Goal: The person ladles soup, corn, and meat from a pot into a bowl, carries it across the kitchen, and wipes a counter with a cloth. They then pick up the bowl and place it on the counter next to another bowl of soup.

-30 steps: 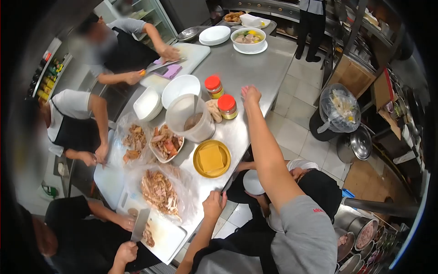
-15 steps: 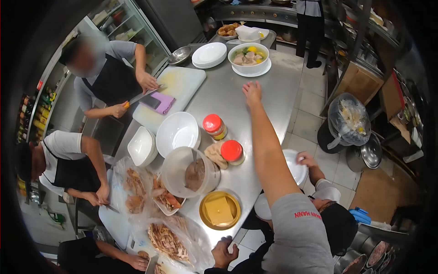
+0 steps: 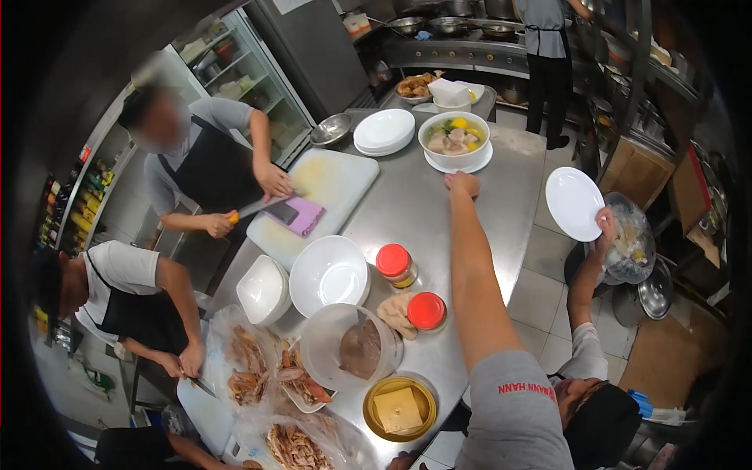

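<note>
My right hand (image 3: 464, 185) is at the near rim of a white plate (image 3: 475, 163), its fingers closed on the edge. On this plate stands a white bowl (image 3: 427, 143) of soup, with pale meat chunks, yellow pieces and greens. My left hand (image 3: 403, 462) barely shows at the bottom, by the table edge; its fingers are hidden. Nearer to me are two red-lidded jars (image 3: 393, 260), a plastic tub (image 3: 345, 345) with brown contents, a gold tin (image 3: 399, 409) holding a yellow square, and a large white bowl (image 3: 329, 274).
Across the table, a person holds a knife (image 3: 254, 208) over a cutting board (image 3: 345, 168). Another person works beside bags of shredded meat (image 3: 298, 446). At right, a person raises a white plate (image 3: 574, 204) near a bagged bin (image 3: 630, 251). Stacked plates (image 3: 384, 131) stand at the back.
My right hand has gone from open above the table to closed at the plate's rim. The person at right has lifted a plate towards the bin. The view has shifted.
</note>
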Motion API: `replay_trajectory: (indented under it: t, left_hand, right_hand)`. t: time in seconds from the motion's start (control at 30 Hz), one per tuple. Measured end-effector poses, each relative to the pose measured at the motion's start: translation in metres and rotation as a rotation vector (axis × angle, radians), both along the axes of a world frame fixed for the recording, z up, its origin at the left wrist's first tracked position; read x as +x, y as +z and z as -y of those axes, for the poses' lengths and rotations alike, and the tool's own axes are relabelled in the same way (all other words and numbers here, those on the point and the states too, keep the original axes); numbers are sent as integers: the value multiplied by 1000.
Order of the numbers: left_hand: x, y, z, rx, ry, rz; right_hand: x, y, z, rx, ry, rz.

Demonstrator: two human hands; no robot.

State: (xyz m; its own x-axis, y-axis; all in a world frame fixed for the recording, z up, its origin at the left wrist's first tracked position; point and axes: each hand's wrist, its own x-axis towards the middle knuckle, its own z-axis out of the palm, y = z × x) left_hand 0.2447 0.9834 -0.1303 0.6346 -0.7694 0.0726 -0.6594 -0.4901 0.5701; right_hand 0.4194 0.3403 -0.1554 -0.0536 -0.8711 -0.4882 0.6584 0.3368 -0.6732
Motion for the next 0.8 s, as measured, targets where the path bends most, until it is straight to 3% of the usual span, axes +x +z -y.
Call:
replay_trajectory:
  t: [0.17,0.33,0.73,0.8]
  left_hand:
    - [-1,1,-2,-27,21,51]
    - [-3,2,-3,-33,25,98]
    - [0,-1,-1,62,-32,-19]
    - [8,-7,2,-18,-107,146]
  right_hand:
    - [0,6,1,65,-5,-103]
    - [-9,17,-4,-50,50,-202]
    - [-18,-2,-18,-14,-60,-295]
    - [-23,6,-36,-25,-55,-303]
